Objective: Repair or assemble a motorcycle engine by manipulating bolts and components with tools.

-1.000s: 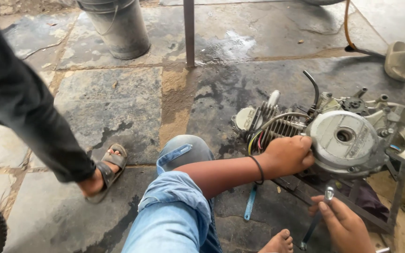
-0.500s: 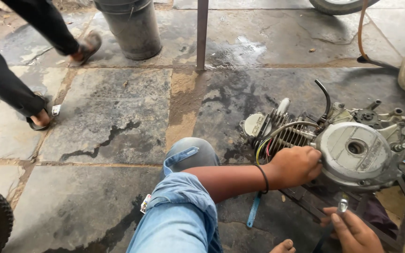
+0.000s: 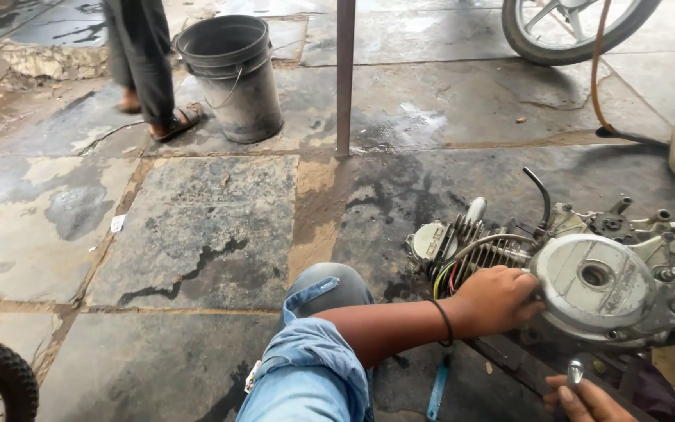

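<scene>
You are crouching on the stone floor (image 3: 197, 234), and the small motorcycle engine (image 3: 587, 281) is sitting on it toward the floor's right edge, close in front of your knee. Your left hand (image 3: 498, 301) is pressing against the left rim of the engine's round silver side cover (image 3: 595, 285), fingers curled over the edge in a closed grip that is steadying the casing. Your right hand (image 3: 587, 398) is showing only partly at the bottom edge, pinching a slim metal tool with a socket-like tip (image 3: 575, 371); the fingers are closing around its shaft, just below the cover.

The engine is looking heavy and rigid, cast metal with cooling fins (image 3: 474, 246) and a bundle of coloured wires (image 3: 447, 277) on its left. It is probably oily, so the smooth cover is likely to slip under a palm; the rim and the lugs around it are giving you firmer purchase. The fins and wires are the delicate parts to avoid squeezing.

A blue-handled tool (image 3: 437, 387) is lying on the floor beside your leg. Farther off, a grey bucket (image 3: 232, 74) is standing next to another person's legs (image 3: 146, 66).
</scene>
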